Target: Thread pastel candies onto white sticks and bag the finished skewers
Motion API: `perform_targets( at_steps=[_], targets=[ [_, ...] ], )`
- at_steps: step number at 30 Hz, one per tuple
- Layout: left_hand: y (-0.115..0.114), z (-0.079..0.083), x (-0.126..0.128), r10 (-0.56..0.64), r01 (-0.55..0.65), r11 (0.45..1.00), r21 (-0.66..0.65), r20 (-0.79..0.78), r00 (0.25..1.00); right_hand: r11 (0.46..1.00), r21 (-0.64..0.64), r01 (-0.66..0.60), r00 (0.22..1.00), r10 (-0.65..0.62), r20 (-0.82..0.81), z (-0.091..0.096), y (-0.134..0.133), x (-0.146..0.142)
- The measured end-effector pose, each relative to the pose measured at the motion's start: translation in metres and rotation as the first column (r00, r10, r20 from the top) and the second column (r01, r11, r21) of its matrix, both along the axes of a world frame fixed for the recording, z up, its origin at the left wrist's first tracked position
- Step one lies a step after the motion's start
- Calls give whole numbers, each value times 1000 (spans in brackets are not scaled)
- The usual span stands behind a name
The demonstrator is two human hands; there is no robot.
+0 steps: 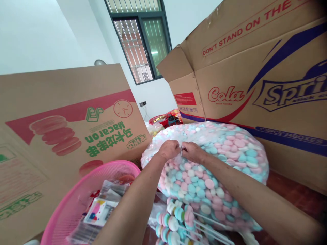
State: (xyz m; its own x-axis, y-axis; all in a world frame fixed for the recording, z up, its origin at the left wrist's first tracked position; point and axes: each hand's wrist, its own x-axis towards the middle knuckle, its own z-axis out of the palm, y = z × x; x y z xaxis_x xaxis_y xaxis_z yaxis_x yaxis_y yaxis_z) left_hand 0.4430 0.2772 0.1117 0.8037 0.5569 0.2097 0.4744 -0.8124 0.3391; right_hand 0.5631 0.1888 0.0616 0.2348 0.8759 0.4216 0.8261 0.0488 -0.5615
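A big clear plastic bag (224, 153) full of pink, blue and white round candies lies in front of me. My left hand (169, 149) and my right hand (192, 151) meet on its top, both pinching the plastic film between closed fingers. Below my forearms lie several sticks threaded with the same candies (178, 217).
A pink mesh basket (76, 200) with printed packets stands at lower left. A macaron carton (63, 136) rises on the left and a Cola/Sprite carton (255, 81) on the right. Red containers (163, 119) sit behind the bag under a barred window.
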Motion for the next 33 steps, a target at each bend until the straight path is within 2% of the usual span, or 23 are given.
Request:
perform_targets(
  at_steps=[3,6,10,16,22,28,30,33],
  targets=[
    [2,0,1,51,-53,998,41,58,997,999,47,-6,999,9,-48,-1,-1,1],
    [7,-6,-3,40,-42,999,13,119,992,994,112,-5,991,20,-131,-3,-1,3],
    [9,-18,-7,33,-27,999,-33,208,978,986,154,-61,963,98,-249,-3,2,5],
    [0,-27,-2,41,-33,999,-32,311,950,984,59,-167,890,176,-420,3,-2,4],
    [-12,-33,6,154,-130,987,-91,371,916,988,-7,-156,858,132,-497,6,-3,3],
    [-13,-41,14,333,-253,929,-270,312,890,986,-50,-157,853,109,-510,3,-2,1],
    [-10,-39,14,337,-249,914,-322,256,906,986,-40,-163,857,122,-500,3,-2,0],
    [-6,-28,11,261,-180,917,-356,192,946,988,-3,-156,861,135,-490,2,-2,-1]
  ],
)
